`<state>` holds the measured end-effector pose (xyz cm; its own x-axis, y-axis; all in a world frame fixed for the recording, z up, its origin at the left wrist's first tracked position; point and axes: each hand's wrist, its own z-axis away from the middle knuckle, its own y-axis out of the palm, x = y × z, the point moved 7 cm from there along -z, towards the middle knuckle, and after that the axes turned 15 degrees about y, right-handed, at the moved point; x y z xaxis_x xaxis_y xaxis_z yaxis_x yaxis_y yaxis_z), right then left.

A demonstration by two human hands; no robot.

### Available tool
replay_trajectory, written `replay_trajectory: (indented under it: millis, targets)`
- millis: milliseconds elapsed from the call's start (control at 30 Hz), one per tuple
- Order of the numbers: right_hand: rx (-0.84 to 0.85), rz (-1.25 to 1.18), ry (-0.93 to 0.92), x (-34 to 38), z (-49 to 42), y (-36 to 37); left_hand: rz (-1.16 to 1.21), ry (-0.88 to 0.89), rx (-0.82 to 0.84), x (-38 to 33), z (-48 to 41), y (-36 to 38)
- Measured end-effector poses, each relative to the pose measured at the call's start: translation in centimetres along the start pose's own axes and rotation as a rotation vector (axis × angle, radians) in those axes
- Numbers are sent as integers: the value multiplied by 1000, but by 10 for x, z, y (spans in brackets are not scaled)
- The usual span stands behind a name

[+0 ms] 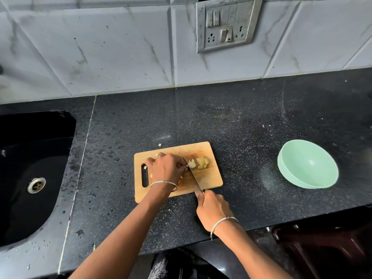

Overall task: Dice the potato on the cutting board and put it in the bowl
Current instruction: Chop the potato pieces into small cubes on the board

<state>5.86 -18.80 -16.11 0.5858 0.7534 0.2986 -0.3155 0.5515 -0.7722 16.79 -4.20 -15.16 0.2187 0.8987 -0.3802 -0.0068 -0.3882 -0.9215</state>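
Right grip (pixel 213 208) clasped the knife (pixel 193 175), its blade on the cutting board (pixel 210 177) just left of cut pieces of potato (pixel 200 163). Left grip (pixel 167 168), beside the blade, curled over the uncut rest, mostly hidden. The green bowl (pixel 308 164) stood well apart on the bench (pixel 241 127).

A home kitchen is indicated by the black granite counter (pixel 221 121), with sink (pixel 30 178) set at its left and tiled wall (pixel 100 47) behind it.

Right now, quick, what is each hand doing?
Left hand: curled over the potato, holding it on the cutting board.
Right hand: gripping the knife.
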Motion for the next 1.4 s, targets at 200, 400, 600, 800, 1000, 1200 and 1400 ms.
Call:
replay_trajectory:
  millis: [200, 400, 600, 800, 1000, 1200, 1400]
  targets:
    - [32, -19, -65, -1, 3, 4, -76, -30, -32, 5, 2, -10]
    - [-89, -47, -99, 0, 5, -14, -177, -23, -73, 7, 5, -20]
    - [-136, 11, -36, -3, -5, -16, -183, -2, -80, 1, 8, -24]
    - [-94, -2, -19, -1, -5, -10, -167, 19, -56, 7, 8, -21]
    - [57, -32, -103, 7, 0, 8, -74, -6, -72, 12, 9, -19]
    - [65, -102, -141, 12, 0, 1, 24, -29, -89, 18, 14, -25]
    - [149, -246, -161, 10, 0, -9, 76, -38, -144, 15, 13, -32]
